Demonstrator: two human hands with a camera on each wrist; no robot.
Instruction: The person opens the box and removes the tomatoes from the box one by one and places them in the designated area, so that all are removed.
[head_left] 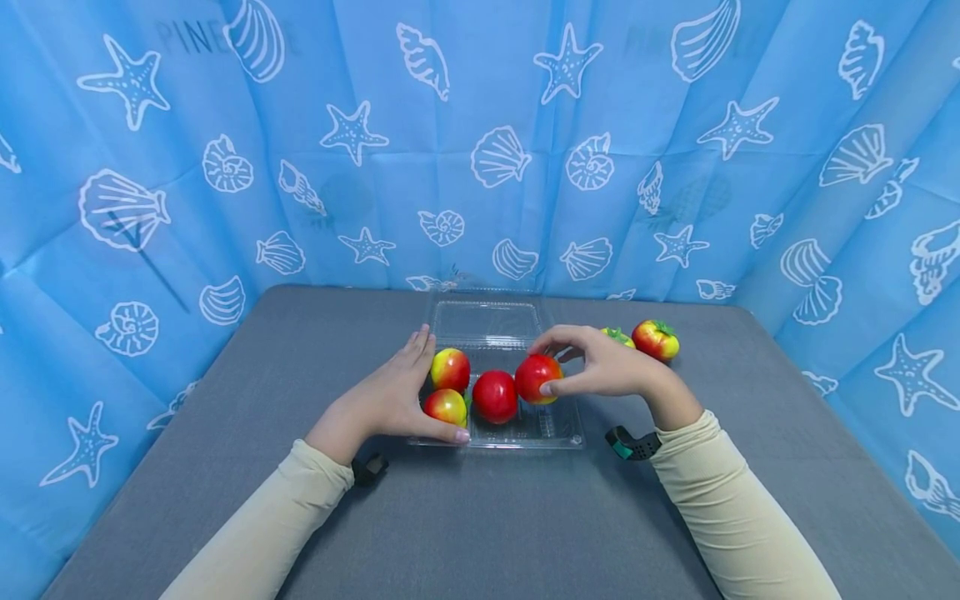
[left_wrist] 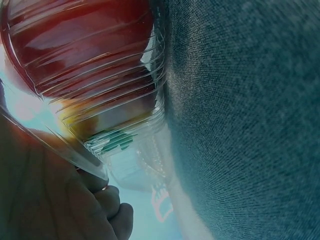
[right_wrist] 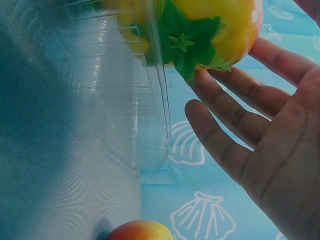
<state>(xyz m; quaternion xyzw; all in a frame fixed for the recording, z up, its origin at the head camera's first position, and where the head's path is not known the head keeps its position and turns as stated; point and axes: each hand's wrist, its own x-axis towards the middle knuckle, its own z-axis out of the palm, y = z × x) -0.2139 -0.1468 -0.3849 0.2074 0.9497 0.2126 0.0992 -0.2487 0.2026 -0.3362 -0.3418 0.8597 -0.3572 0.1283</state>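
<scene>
My right hand (head_left: 611,367) holds a red-and-yellow, tomato-like fruit (head_left: 536,379) between thumb and fingers, over the right side of a clear plastic clamshell box (head_left: 525,446). In the right wrist view the held fruit shows its green leafy calyx (right_wrist: 180,42) beside the box wall. My left hand (head_left: 393,396) rests against the box's left side, fingers extended and thumb along the front rim. Inside the box sit a red fruit (head_left: 495,397) in the middle and two red-and-yellow fruits, one rear left (head_left: 450,369) and one front left (head_left: 446,407).
The box's clear lid (head_left: 487,321) lies folded back behind it. Right of the box are two more fruits, one in plain sight (head_left: 656,340) and one partly hidden (head_left: 618,337) by my right hand. A blue shell-print curtain (head_left: 480,167) surrounds the grey table (head_left: 465,533).
</scene>
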